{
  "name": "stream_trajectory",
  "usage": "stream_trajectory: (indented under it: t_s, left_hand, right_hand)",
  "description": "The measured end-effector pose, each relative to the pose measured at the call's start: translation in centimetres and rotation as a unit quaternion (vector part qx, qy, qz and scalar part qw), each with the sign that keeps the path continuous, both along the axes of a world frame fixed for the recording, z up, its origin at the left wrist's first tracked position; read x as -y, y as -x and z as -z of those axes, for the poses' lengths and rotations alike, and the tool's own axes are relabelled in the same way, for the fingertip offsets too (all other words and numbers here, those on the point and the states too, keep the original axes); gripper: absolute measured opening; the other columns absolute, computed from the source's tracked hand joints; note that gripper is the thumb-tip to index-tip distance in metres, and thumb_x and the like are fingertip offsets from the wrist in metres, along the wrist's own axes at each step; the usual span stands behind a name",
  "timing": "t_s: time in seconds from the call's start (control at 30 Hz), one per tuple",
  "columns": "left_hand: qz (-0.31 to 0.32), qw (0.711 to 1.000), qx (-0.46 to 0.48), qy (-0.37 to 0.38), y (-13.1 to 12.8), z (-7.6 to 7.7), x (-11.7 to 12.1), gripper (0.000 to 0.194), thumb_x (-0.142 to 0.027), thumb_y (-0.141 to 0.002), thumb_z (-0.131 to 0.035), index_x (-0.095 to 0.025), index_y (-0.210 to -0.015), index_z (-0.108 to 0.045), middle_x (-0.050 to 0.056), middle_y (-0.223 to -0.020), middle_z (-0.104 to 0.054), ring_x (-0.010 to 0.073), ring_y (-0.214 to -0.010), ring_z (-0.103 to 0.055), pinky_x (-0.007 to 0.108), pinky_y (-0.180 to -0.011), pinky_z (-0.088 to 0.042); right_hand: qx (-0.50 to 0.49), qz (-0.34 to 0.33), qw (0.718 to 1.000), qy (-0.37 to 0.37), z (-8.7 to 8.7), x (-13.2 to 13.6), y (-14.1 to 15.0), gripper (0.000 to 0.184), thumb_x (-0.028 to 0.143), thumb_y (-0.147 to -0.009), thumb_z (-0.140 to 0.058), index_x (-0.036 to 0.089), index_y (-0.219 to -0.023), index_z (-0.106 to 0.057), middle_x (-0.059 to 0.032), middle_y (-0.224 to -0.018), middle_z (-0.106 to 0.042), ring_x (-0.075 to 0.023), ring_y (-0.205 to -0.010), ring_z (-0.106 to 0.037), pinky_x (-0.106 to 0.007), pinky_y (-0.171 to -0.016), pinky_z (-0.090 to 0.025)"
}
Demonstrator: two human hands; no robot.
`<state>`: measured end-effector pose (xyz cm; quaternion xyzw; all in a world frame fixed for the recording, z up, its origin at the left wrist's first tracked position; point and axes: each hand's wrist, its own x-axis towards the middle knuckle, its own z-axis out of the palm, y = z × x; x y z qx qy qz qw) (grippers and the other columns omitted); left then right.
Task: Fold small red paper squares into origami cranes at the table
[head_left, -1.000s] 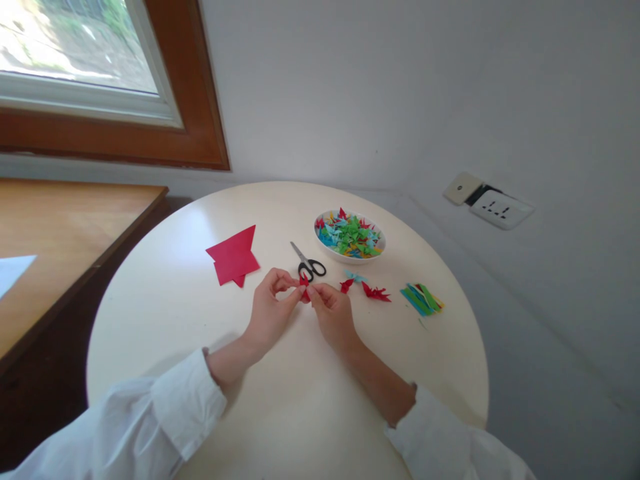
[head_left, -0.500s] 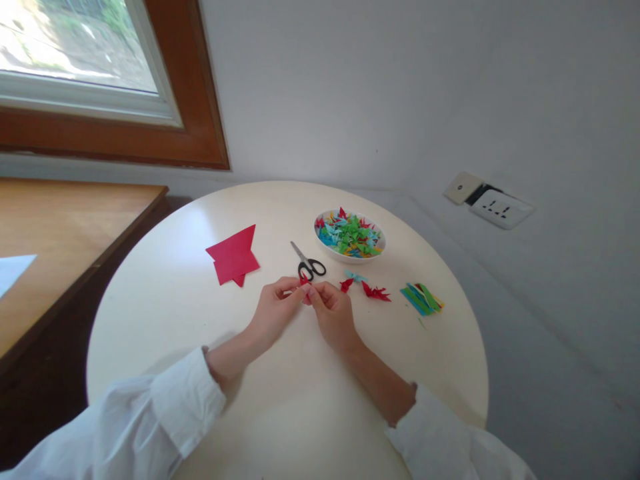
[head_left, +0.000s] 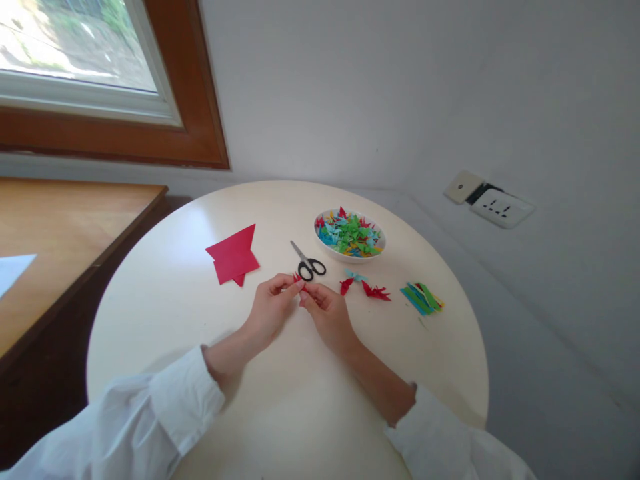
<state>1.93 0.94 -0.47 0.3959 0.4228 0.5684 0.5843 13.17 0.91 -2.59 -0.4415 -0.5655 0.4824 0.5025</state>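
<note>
My left hand (head_left: 273, 305) and my right hand (head_left: 330, 313) meet over the middle of the round table, both closed in a pinch on a small folded red paper (head_left: 298, 280). Most of that paper is hidden by my fingertips; a few red points stick up between them. Just beyond the fingers lie scissors (head_left: 309, 263) with black handles, blades pointing away to the left. To the right of my right hand sit small folded paper cranes: two red ones, one of them spiky (head_left: 376, 292), and a light blue one (head_left: 355, 275).
Red paper sheets (head_left: 233, 256) overlap on the left of the white table (head_left: 165, 293). A white bowl (head_left: 345, 257) full of colourful folded paper stands at the back right. Coloured paper strips (head_left: 423, 299) lie near the right edge. A wooden desk (head_left: 75, 213) is at the left.
Both hands have shifted slightly left with the folded red paper. It has turned between the fingers, showing several points on top. The things on the table have stayed put.
</note>
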Motion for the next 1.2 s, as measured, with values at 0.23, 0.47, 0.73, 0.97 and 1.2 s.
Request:
stream_trajectory:
  t_s: [0.23, 0.47, 0.73, 0.97, 1.2]
  left_hand:
    - [0.006, 0.999, 0.024, 0.024, -0.13, -0.15, 0.03, 0.020, -0.031, -0.062, -0.069, -0.013, -0.058, -0.062, 0.001, -0.056, -0.059, 0.0118, -0.056, -0.052, 0.026, -0.058, -0.040]
    - [0.024, 0.999, 0.031, 0.019, 0.21, -0.73, -0.07, 0.021, -0.031, -0.062, -0.070, -0.013, -0.056, -0.062, 0.000, -0.054, -0.057, 0.0103, -0.054, -0.049, 0.025, -0.057, -0.039]
    - [0.022, 0.997, 0.063, 0.026, 0.39, -0.61, -0.26, 0.023, -0.030, -0.063, -0.069, -0.013, -0.052, -0.058, -0.001, -0.054, -0.053, 0.0089, -0.053, -0.046, 0.024, -0.054, -0.038]
    - [0.026, 0.994, 0.097, 0.040, 0.69, -0.35, -0.54, 0.013, -0.023, -0.062, -0.067, -0.014, -0.055, -0.062, 0.000, -0.058, -0.057, 0.0102, -0.058, -0.049, 0.023, -0.056, -0.038]
    - [0.028, 0.995, 0.095, 0.029, 0.68, -0.35, -0.50, 0.025, -0.030, -0.069, -0.065, -0.014, -0.050, -0.057, 0.000, -0.055, -0.054, 0.0102, -0.056, -0.047, 0.024, -0.055, -0.038]
  right_hand:
    - [0.037, 0.007, 0.999, 0.006, -0.35, 0.02, -0.04, 0.022, 0.035, -0.073, -0.055, 0.016, -0.062, -0.055, 0.0020, -0.055, -0.053, -0.0101, -0.052, -0.047, -0.023, -0.051, -0.036]
    - [0.041, 0.006, 0.999, -0.004, -0.64, 0.19, -0.06, 0.023, 0.035, -0.073, -0.055, 0.017, -0.059, -0.052, 0.0021, -0.054, -0.052, -0.0098, -0.050, -0.046, -0.023, -0.050, -0.035]
    - [0.033, -0.004, 0.999, 0.004, -0.94, 0.36, 0.11, 0.023, 0.036, -0.072, -0.055, 0.017, -0.059, -0.051, 0.0025, -0.053, -0.051, -0.0095, -0.049, -0.045, -0.024, -0.050, -0.035]
    - [0.029, -0.009, 0.999, 0.010, -0.83, 0.39, 0.13, 0.024, 0.037, -0.073, -0.054, 0.017, -0.059, -0.051, 0.0028, -0.053, -0.050, -0.0092, -0.049, -0.043, -0.023, -0.050, -0.033]
    - [0.037, -0.017, 0.999, -0.002, -0.71, 0.58, 0.21, 0.024, 0.036, -0.075, -0.053, 0.018, -0.060, -0.050, 0.0031, -0.054, -0.050, -0.0093, -0.050, -0.043, -0.024, -0.051, -0.032]
